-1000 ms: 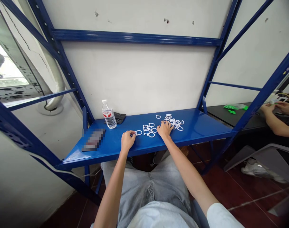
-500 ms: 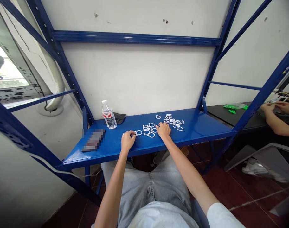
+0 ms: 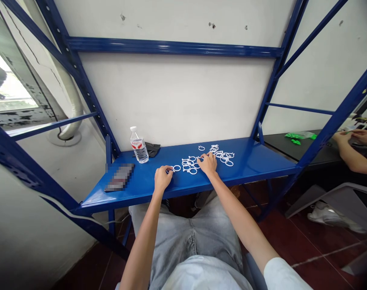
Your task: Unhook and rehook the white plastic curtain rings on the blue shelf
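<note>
Several white plastic rings (image 3: pixel 189 165) lie in a loose chain on a blue metal shelf (image 3: pixel 246 167), and a second heap of rings (image 3: pixel 224 156) lies further right. My left hand (image 3: pixel 162 178) rests on the shelf with its fingers pinched on the ring at the chain's left end (image 3: pixel 171 169). My right hand (image 3: pixel 208 164) lies between the two groups, fingers curled down onto a ring at the chain's right end. One single ring (image 3: pixel 201 148) lies apart near the back wall.
A water bottle (image 3: pixel 139 146) stands at the back left beside a dark pouch (image 3: pixel 151 150). A phone (image 3: pixel 119 177) lies on the shelf's left end. Blue rack posts frame both sides. Another person's hands (image 3: pixel 354 139) work at a black table on the right.
My right hand has slid left from the right-hand heap to the right end of the chain. The left hand has stayed in place.
</note>
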Tool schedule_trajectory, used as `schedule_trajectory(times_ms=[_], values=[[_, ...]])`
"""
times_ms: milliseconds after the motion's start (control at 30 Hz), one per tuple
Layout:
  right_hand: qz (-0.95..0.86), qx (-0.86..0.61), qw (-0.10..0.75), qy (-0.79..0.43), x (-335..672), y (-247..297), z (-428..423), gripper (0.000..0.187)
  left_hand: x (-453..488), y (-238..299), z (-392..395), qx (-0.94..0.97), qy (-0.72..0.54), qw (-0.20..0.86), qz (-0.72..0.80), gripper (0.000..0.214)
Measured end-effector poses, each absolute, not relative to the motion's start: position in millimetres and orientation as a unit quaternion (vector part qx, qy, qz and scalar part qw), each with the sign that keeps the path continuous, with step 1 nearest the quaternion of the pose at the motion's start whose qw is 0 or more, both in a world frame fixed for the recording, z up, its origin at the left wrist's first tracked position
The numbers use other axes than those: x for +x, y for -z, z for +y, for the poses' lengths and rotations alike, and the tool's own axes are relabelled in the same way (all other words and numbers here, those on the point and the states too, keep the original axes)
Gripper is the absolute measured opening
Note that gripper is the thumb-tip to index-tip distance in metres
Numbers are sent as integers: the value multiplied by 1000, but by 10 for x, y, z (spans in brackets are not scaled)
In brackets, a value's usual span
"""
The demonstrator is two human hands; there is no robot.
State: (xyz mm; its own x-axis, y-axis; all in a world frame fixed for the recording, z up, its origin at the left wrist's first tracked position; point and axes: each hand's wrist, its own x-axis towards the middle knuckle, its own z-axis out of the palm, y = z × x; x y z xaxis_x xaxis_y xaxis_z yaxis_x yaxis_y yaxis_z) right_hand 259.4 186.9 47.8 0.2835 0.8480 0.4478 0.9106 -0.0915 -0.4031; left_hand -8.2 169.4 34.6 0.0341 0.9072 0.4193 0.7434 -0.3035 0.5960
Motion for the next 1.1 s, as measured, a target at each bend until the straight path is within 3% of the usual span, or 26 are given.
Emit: schedule_trajectory(times_ms=[67, 267, 433, 567, 733, 1100], values=[[-602, -738, 302, 36, 2602, -480, 1877, 38, -81, -345, 1696, 711, -381, 105, 581, 25], [-615, -732, 291, 22, 2624, -477, 1885, 23, -87, -331, 1706, 710, -382, 103, 582, 25], [-607, -733, 306, 24, 2594, -481, 1876, 43, -92, -327, 1711, 712, -381, 105, 580, 26], [-623, -709, 329, 31, 2564, -503, 1865, 48, -93, -324, 1715, 712, -379, 105, 582, 26], [-670, -688, 280, 15, 2555, -530, 1832, 43, -92, -315, 1724, 713, -381, 100, 580, 26], [-727, -620, 293, 40, 2489, -561, 1750, 47, -82, -346, 1701, 710, -377, 103, 586, 26]])
